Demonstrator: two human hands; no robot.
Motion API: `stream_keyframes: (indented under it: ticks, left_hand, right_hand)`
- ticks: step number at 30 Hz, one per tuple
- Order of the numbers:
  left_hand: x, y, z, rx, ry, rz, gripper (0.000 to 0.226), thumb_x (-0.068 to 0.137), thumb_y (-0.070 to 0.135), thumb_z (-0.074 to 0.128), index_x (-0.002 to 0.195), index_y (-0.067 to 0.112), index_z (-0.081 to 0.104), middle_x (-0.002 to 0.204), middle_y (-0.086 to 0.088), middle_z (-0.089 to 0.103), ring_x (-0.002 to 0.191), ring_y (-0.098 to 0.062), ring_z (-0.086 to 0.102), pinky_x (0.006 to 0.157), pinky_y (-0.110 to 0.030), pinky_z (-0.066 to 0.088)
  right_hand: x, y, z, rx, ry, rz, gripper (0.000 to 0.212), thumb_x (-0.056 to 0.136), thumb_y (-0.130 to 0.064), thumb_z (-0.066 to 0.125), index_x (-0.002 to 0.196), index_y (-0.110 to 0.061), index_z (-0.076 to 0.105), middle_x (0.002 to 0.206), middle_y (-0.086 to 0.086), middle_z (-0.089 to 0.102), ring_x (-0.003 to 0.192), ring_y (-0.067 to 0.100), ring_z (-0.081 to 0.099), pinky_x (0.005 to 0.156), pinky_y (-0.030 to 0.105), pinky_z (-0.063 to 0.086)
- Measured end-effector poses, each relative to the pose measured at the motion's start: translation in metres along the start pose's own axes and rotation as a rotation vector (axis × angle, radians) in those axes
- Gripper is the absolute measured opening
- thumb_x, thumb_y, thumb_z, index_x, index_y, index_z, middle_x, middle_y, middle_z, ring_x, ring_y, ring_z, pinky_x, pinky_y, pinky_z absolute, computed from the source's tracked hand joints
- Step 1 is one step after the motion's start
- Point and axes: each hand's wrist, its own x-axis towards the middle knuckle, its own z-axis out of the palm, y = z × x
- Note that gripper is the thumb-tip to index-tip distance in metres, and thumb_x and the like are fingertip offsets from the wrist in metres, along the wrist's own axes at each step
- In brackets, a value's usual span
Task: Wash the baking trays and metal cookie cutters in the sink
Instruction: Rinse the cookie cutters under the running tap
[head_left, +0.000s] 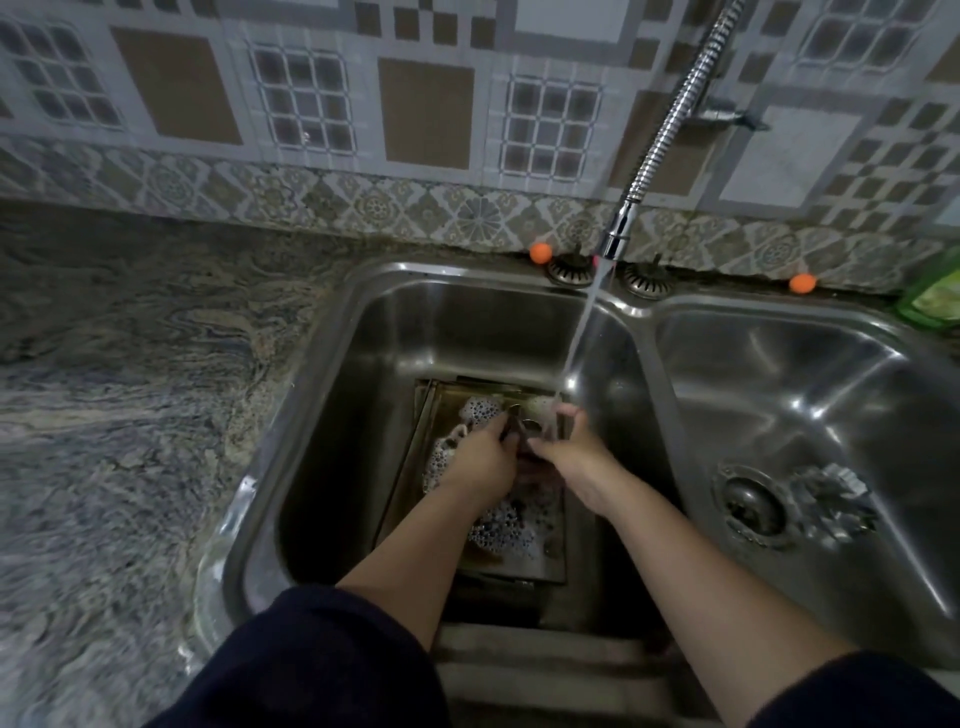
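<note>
A: Baking tray first: it lies flat on the floor of the left basin of the double sink, covered in patches of suds, and both hands are working right above it.

B: And the cutters?

A: One cleaned-looking cluster of metal cookie cutters sits in the right basin, just beside the drain. Another small metal piece seems to be between the hands, under the stream of water from the tap, but it is too dark and too small to name with certainty.

B: How are the fingers set?

A: The left hand is curled, its fingers pinched around that small object. The right hand is cupped beside it, fingers bent under the water; whether it grips anything, I cannot tell. The tray itself is below both hands, untouched by the fingertips as far as I can see.

B: What could go wrong from here?

A: My guess is slipping. Soapy skin on thin wet metal gives a poor hold, so the piece could drop into the foam on the tray and vanish from sight. A cutter's edge may also be sharp enough to nick a finger if rubbed hard along the rim.

B: Anything with the water?

A: It lands close to the hands, so it could splash off them onto the stone surface or the dark sleeves. The tray also partly covers the basin floor, which may slow draining.
</note>
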Motion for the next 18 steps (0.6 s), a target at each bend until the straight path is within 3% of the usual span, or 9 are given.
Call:
stream_keyframes:
  ticks: [2,3,7,10,13,15,18]
  left_hand:
    - [0.001,0.012,0.000,-0.303,0.010,-0.076,0.040,0.101,0.020,0.043,0.140,0.013,0.045,0.123,-0.009,0.060,0.102,-0.020,0.059,0.082,-0.022,0.046]
    - [0.002,0.014,0.001,-0.420,0.011,-0.123,0.040,0.100,0.019,0.046,0.139,0.013,0.046,0.118,-0.008,0.061,0.098,-0.019,0.061,0.082,-0.025,0.051]
    - [0.005,0.017,0.006,-0.686,0.017,-0.247,0.047,0.093,0.009,0.057,0.138,0.016,0.047,0.120,-0.011,0.065,0.099,-0.025,0.067,0.086,-0.041,0.057]
    - [0.003,0.021,0.009,-0.804,0.004,-0.269,0.037,0.091,0.002,0.058,0.123,0.021,0.058,0.109,-0.011,0.068,0.088,-0.027,0.070,0.076,-0.040,0.060]
    - [0.002,0.022,0.012,-0.913,-0.025,-0.295,0.045,0.090,-0.001,0.057,0.133,0.009,0.051,0.110,-0.017,0.068,0.082,-0.028,0.072,0.071,-0.039,0.061]
    - [-0.001,0.025,0.011,-0.975,-0.054,-0.306,0.045,0.091,-0.003,0.056,0.135,0.008,0.048,0.110,-0.019,0.067,0.081,-0.029,0.072,0.067,-0.039,0.061]
    - [-0.004,0.028,0.007,-0.938,-0.053,-0.294,0.046,0.091,-0.003,0.056,0.134,0.010,0.049,0.112,-0.016,0.066,0.077,-0.023,0.070,0.053,-0.026,0.058]
  right_hand:
    - [-0.007,-0.003,-0.005,0.021,-0.029,0.036,0.041,0.086,-0.020,0.069,0.123,-0.020,0.051,0.117,0.005,0.061,0.104,0.023,0.063,0.094,0.044,0.052]
    - [-0.010,-0.003,-0.008,0.011,-0.045,0.032,0.043,0.086,-0.022,0.068,0.126,-0.018,0.052,0.117,0.007,0.064,0.104,0.023,0.064,0.095,0.044,0.051]
    - [-0.024,-0.006,-0.022,0.031,-0.092,-0.050,0.030,0.089,-0.012,0.066,0.115,-0.021,0.055,0.107,0.006,0.067,0.097,0.019,0.067,0.092,0.037,0.054]
    - [-0.032,-0.006,-0.026,0.005,-0.074,-0.088,0.029,0.088,-0.010,0.067,0.114,-0.018,0.057,0.108,0.007,0.067,0.097,0.020,0.067,0.091,0.040,0.055]
    - [-0.038,-0.007,-0.030,0.013,-0.073,-0.090,0.030,0.088,-0.009,0.066,0.115,-0.018,0.057,0.106,0.008,0.067,0.096,0.020,0.067,0.089,0.039,0.055]
    - [-0.042,-0.009,-0.033,0.015,-0.084,-0.093,0.031,0.089,-0.007,0.065,0.117,-0.018,0.056,0.105,0.008,0.066,0.095,0.019,0.066,0.082,0.032,0.057]
    - [-0.043,-0.007,-0.037,0.021,-0.090,-0.087,0.030,0.090,-0.005,0.062,0.118,-0.013,0.056,0.101,0.009,0.066,0.084,0.015,0.067,0.059,0.019,0.053]
